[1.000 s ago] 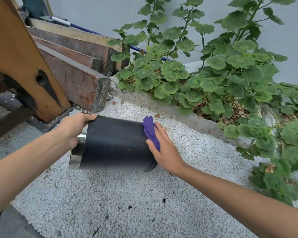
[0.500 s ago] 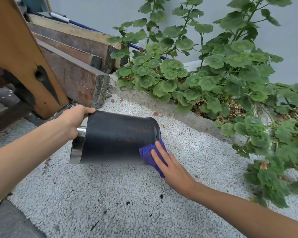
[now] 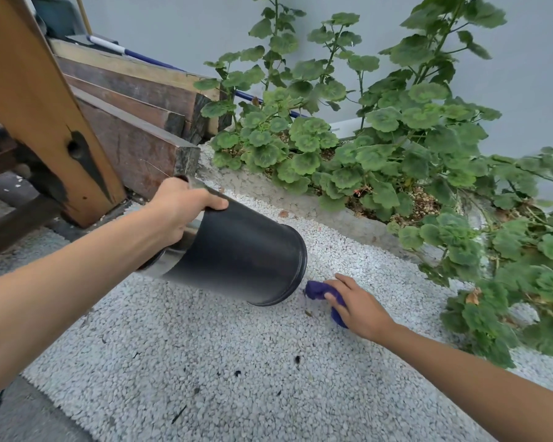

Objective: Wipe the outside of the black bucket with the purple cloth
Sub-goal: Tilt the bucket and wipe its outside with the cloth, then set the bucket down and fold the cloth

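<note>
place: home garden yard | evidence: geranium bed [image 3: 380, 148]; white gravel [image 3: 237, 362]; stacked timber beams [image 3: 131, 122]; plain wall [image 3: 179, 30]

Left hand [image 3: 182, 212] tilts the black bucket [image 3: 243, 250]; right hand [image 3: 358, 306] presses purple cloth [image 3: 316, 290] (bunched) on gravel [image 3: 205, 362].

Purple cloth [image 3: 320, 291] now off tilted bucket [image 3: 246, 253].

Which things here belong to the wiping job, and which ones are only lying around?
Belong to the job:
black bucket, held tilted by the left hand
purple cloth, under the right hand on the gravel, apart from the bucket

Just lying about:
wooden beams
green plants
blue-and-white pole
</note>
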The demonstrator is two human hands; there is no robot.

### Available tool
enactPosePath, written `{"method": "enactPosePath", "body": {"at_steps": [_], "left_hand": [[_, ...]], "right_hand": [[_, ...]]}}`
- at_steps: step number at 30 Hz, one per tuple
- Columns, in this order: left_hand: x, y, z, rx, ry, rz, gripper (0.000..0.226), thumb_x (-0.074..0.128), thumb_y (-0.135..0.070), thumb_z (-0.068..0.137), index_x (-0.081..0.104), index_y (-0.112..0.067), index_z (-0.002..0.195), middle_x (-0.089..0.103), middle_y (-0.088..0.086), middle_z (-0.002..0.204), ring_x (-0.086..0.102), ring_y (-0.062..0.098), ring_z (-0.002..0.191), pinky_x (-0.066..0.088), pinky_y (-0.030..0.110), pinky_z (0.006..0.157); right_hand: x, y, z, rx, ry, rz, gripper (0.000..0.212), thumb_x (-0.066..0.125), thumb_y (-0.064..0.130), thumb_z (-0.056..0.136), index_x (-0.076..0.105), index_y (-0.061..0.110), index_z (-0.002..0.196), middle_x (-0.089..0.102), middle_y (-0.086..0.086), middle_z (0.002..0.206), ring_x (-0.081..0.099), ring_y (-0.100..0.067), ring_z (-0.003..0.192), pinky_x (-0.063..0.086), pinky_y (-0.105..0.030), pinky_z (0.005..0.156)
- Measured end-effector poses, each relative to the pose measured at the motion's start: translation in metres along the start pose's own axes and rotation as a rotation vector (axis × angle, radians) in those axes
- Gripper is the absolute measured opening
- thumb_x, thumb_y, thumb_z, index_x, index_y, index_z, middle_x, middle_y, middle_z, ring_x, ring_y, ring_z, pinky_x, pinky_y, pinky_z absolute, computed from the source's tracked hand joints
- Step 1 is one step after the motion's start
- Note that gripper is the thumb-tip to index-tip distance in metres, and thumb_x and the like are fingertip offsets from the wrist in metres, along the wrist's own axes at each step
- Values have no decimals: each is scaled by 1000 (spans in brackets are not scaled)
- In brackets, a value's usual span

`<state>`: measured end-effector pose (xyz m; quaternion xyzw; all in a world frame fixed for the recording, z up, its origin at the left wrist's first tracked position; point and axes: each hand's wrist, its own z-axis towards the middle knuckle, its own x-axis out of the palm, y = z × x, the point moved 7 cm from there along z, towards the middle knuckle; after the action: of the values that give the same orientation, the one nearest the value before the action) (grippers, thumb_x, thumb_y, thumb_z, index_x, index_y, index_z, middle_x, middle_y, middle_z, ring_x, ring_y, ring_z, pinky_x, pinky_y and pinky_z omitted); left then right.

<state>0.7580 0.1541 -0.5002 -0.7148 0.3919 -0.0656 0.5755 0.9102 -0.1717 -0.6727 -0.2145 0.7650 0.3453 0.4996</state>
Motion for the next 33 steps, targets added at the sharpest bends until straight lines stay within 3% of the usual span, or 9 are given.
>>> {"method": "enactPosePath", "body": {"at_steps": [3,6,12,15,19,22,24,28,33], "left_hand": [[9,-24,-10,154,-6,246,40,90,-24,68,58,-7,84,60,10,83,56,25,73,44,33,64],[24,-33,-19,285,-46,502,47,86,-28,71,41,-14,68,44,3,66,42,20,57,33,31,52],[46,-33,-13,413,-112,769,33,68,-19,72,36,-11,67,46,5,69,43,21,56,28,30,45],[57,-34,-3,410,-168,769,30,67,-17,73,37,-13,66,45,3,66,44,21,56,25,29,45],[75,-31,24,252,-178,687,34,67,-18,81,38,-13,65,47,3,69,56,30,75,36,29,53],[90,-30,44,169,-155,525,31,62,-14,86,39,-14,65,46,3,67,53,23,65,30,27,44],[107,-25,52,169,-48,479,30,58,-13,89,38,-13,68,45,3,70,45,17,59,30,28,45],[149,-14,54,220,264,495,14,51,-15,93,44,-12,82,49,6,86,44,17,67,34,30,51],[152,-8,55,327,248,611,19,45,-22,98,40,-13,82,51,10,94,45,22,73,35,35,58]], "right_hand": [[-11,3,6,27,-62,45,44,35,44,109,46,26,148,47,2,150,57,-22,126,48,-37,99],[-22,9,16,41,-80,57,45,35,44,109,47,23,148,50,1,148,57,-22,124,48,-38,101],[-27,24,37,23,-100,94,46,36,44,109,47,23,148,50,-1,147,56,-23,125,47,-38,102],[-19,27,46,16,-80,109,46,37,43,109,48,20,148,51,-3,146,56,-24,125,45,-38,103],[-4,34,52,8,-56,145,47,38,42,109,48,19,149,53,-2,144,54,-20,127,41,-32,105],[1,39,55,-1,-56,174,47,39,42,109,49,18,148,53,-2,144,52,-20,129,38,-30,107],[2,41,55,-12,-52,192,47,39,43,109,50,18,147,53,-2,143,52,-20,129,39,-32,109],[3,37,55,-8,-61,237,46,39,42,109,52,17,146,54,-3,142,51,-20,130,36,-28,108],[5,25,50,46,-60,269,48,40,41,109,52,14,146,57,-6,141,52,-20,129,39,-35,110]]}}
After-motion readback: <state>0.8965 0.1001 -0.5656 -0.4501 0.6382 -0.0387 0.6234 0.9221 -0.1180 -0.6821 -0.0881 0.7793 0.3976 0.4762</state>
